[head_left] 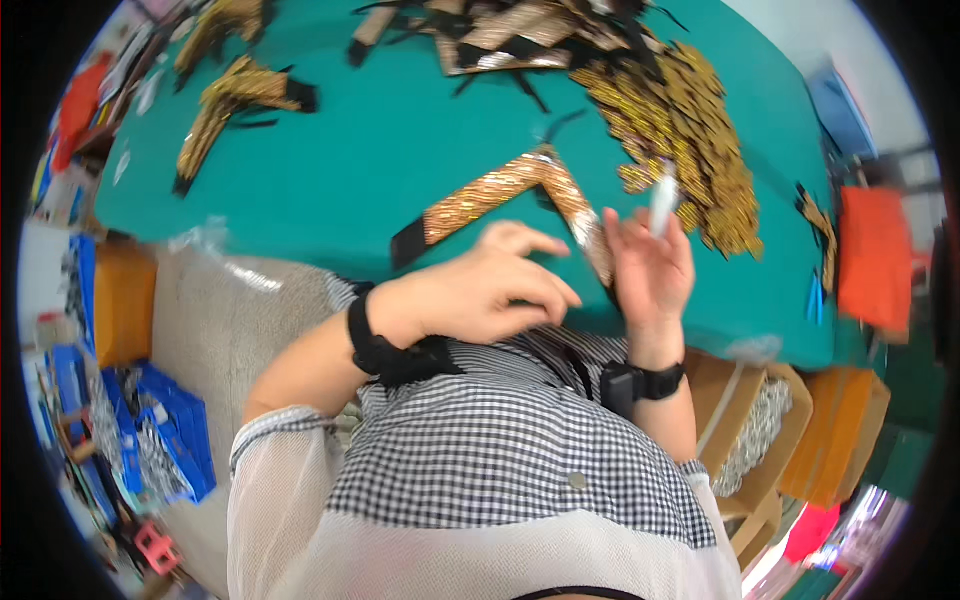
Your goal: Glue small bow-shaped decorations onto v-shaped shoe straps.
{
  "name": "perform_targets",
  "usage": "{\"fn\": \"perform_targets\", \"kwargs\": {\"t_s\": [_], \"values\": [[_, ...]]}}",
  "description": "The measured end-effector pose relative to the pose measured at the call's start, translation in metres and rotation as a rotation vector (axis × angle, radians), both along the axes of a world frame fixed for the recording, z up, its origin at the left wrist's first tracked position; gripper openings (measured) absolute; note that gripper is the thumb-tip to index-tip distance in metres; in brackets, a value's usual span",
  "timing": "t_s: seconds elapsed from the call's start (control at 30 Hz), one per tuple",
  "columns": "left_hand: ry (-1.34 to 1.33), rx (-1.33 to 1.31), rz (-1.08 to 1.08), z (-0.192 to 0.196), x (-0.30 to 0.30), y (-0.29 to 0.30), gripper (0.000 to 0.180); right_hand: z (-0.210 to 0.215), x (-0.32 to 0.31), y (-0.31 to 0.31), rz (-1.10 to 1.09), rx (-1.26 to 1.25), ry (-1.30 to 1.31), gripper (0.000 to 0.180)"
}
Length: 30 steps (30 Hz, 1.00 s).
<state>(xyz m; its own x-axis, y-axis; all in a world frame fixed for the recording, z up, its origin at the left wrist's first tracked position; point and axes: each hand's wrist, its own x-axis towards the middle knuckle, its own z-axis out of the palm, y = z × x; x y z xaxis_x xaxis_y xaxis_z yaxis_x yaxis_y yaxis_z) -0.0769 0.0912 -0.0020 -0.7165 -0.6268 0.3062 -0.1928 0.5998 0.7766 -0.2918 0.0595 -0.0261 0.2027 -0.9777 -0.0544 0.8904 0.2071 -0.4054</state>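
Observation:
A V-shaped strip covered in copper-gold sequins [482, 200], with a black end, lies on the green table in front of me. My left hand [490, 283] is just in front of its left arm, fingers bent and apart, holding nothing that I can see. At the strip's right arm is my right hand [650, 270], palm up. Its fingers hold a small white pen-like tool [663, 203], blurred, so its exact kind is unclear. Beyond that hand spreads a heap of gold sequined pieces [690, 130].
More sequined strips [515, 30] with black ends are piled at the far edge of the green table [350, 130]. Bent gold strips [225, 110] lie at far left. Cardboard boxes [710, 395] stand at lower right, blue crates [175, 430] at lower left. An orange-red cloth [875, 260] hangs right.

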Motion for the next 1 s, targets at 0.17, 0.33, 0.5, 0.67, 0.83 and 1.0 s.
{"fn": "perform_targets", "kwargs": {"t_s": [0.17, 0.33, 0.5, 0.67, 0.83, 1.0], "values": [[0.299, 0.386, -0.182, 0.013, 0.027, 0.016, 0.003, 0.003, -0.011, 0.004, -0.023, -0.053, 0.011, 0.024], [0.723, 0.542, -0.015, 0.021, 0.100, 0.065, 0.007, 0.002, -0.017, 0.002, 0.009, -0.045, 0.016, 0.022], [0.208, 0.324, 1.085, 0.040, 0.181, 0.135, 0.008, -0.003, -0.014, -0.002, 0.013, -0.059, 0.013, 0.021], [0.467, 0.317, 1.726, 0.016, 0.237, 0.157, 0.010, -0.003, -0.019, -0.004, 0.035, -0.104, -0.001, 0.020], [-0.029, 0.028, 2.197, -0.017, 0.261, 0.140, 0.010, -0.003, -0.019, -0.004, -0.003, -0.085, 0.036, 0.021], [-0.664, -0.815, 2.237, -0.047, 0.267, 0.094, 0.013, -0.001, -0.013, 0.002, -0.044, -0.073, 0.082, 0.021]]}}
